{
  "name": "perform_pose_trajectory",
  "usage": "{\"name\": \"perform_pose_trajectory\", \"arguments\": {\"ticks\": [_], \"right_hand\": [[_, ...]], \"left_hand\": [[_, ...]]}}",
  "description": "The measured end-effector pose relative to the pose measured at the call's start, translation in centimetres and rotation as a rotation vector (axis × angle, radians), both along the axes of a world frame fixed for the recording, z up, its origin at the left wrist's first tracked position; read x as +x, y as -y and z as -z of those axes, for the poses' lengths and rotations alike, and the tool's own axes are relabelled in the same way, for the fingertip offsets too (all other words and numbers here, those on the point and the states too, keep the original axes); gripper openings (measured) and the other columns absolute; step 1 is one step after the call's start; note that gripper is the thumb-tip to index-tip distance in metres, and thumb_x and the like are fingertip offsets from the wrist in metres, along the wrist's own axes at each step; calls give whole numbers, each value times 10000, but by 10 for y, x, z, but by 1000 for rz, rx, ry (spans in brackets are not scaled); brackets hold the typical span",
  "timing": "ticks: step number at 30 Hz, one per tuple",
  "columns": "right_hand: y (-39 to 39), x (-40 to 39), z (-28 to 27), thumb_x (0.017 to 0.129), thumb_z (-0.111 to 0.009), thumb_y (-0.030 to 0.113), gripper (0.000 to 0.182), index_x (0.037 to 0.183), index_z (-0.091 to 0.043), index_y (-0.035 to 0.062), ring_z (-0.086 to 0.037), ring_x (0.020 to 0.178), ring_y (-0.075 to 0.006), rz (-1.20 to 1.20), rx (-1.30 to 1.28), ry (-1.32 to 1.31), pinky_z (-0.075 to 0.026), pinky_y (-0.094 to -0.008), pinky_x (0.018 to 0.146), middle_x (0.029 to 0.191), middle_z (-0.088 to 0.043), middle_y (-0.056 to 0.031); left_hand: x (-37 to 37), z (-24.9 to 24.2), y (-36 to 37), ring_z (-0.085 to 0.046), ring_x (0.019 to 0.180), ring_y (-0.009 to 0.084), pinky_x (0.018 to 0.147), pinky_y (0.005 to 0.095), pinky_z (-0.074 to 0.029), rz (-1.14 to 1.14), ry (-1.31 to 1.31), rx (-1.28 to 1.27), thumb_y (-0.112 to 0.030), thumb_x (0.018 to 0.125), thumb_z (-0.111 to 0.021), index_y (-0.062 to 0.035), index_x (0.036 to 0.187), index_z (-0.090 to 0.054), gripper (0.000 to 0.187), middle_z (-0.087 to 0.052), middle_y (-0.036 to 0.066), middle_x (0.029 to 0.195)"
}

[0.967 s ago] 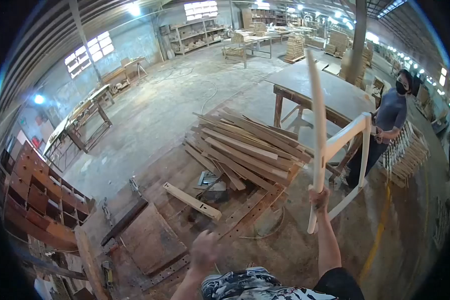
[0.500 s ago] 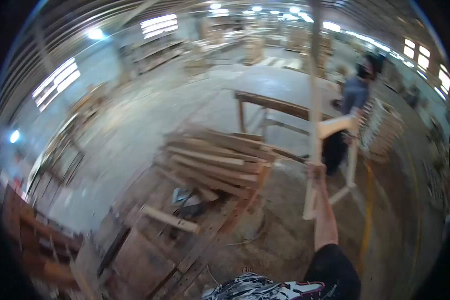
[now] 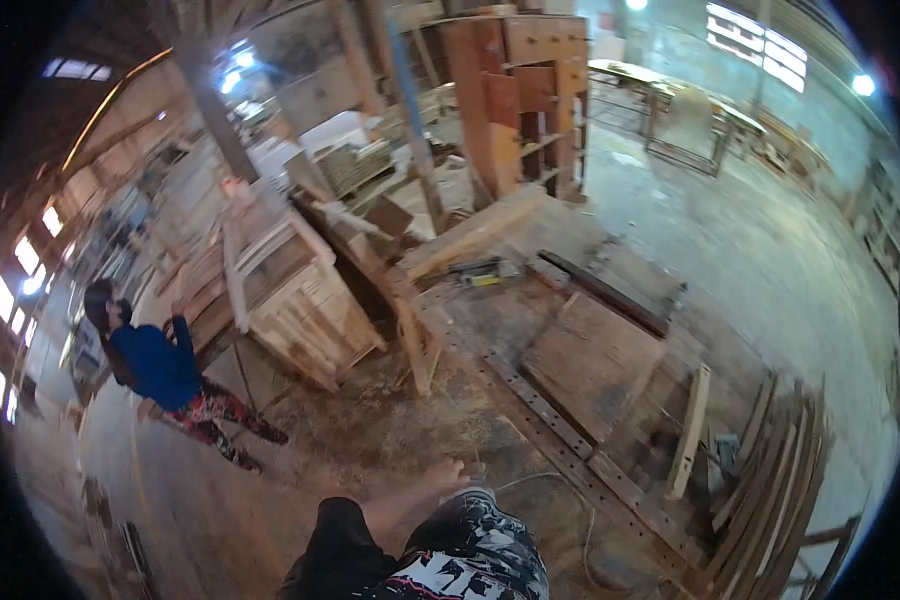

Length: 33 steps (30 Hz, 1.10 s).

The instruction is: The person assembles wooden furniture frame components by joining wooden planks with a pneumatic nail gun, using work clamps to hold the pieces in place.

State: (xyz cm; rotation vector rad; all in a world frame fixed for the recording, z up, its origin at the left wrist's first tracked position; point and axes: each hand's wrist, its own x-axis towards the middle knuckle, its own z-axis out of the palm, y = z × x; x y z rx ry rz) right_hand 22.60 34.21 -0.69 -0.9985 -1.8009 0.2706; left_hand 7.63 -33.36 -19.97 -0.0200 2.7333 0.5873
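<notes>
My left hand (image 3: 448,474) is in front of my waist, close over my patterned shirt. Its fingers look loosely stretched, with nothing visible in them. My right hand is out of view. Ahead of the left hand lies the near edge of a low workbench, a dark metal rail (image 3: 538,408) with a row of holes. On the bench are a wooden board (image 3: 592,352), a dark bar (image 3: 604,292) and a pale wooden piece (image 3: 689,432). Several long wooden strips (image 3: 778,474) are heaped at its right end.
A person (image 3: 160,365) in a blue top stands at the left beside a wooden crate (image 3: 310,315). Behind the bench rises a reddish-brown cabinet (image 3: 518,100). A yellow-handled tool (image 3: 482,279) lies near the bench's far end. A thin cord (image 3: 587,530) curves over the floor.
My view has swung left. My right hand, which gripped a pale wooden frame, has gone out of view with it. My left hand, the crate and the person in blue have come into view.
</notes>
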Motion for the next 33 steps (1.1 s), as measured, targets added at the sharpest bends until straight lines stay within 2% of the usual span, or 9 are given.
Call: {"name": "perform_pose_trajectory", "arguments": {"ticks": [7,13,17,21,23,26,29,32,33], "right_hand": [[170,-175,75,986,-584,202,329,1263,-631,29,-589,1077,-194,-569,-254,25,-463,-333,935,1146,-643,-79],[378,-339,131,982,-608,91,327,1292,-638,-5,-599,1127,-222,-1187,-961,-214,-474,-353,991,1212,-636,-100],[603,-381,44,1012,-610,128,224,1177,-669,-11,-618,1071,-213,-1296,-639,178,-525,-360,939,1162,-648,-111],[704,-438,97,995,-650,135,185,1133,-700,21,-655,967,-188,-1422,-961,42,-548,-330,862,1073,-681,-90],[761,-457,97,989,-662,144,179,1120,-708,31,-667,910,-176,-1470,-464,198,-556,-319,823,1021,-689,-73],[838,-492,90,979,-675,147,188,1132,-709,44,-671,849,-174,-1583,-380,183,-559,-309,763,1010,-703,-69],[931,-532,62,987,-672,154,188,1141,-714,54,-685,839,-173,-1657,-235,229,-553,-301,713,1047,-725,-93],[1026,-583,58,997,-662,167,188,1144,-718,65,-690,828,-156,-1822,-437,197,-551,-300,690,1043,-733,-87],[1061,-603,61,1000,-657,172,188,1145,-719,68,-691,825,-149,-1879,-548,164,-550,-300,682,1039,-735,-85]], "left_hand": [[65,59,105,-688,768,359,708,474,-527,1,459,197,-440,907,-601,-107,869,-727,357,-689,184,781],[107,-13,227,-706,867,342,746,462,-540,-590,-103,7,-415,922,-626,-137,946,-719,294,-720,167,900],[125,10,361,-714,891,353,786,460,-549,-982,-206,86,-379,944,-633,-107,1024,-715,295,-734,152,908],[93,-55,479,-702,875,337,792,454,-539,-1274,-326,49,-320,987,-588,-77,1067,-709,283,-728,150,922],[84,-69,549,-690,961,325,818,459,-527,-1387,-325,202,-376,1033,-525,-62,1109,-696,366,-724,167,1044],[63,-87,641,-676,1013,305,846,444,-526,-1361,-530,-12,-403,1030,-560,-64,1202,-666,395,-707,158,1114],[51,-11,760,-674,1027,308,877,425,-527,-1205,-1345,1246,-372,1023,-591,-50,1209,-664,380,-704,171,1100],[-5,-152,767,-652,1087,294,929,404,-514,-1384,-627,162,-342,1031,-583,-7,1199,-645,380,-687,184,1097],[-12,-134,794,-638,1115,296,936,398,-511,-1349,-749,265,-345,1031,-581,0,1200,-643,389,-683,184,1089]]}}
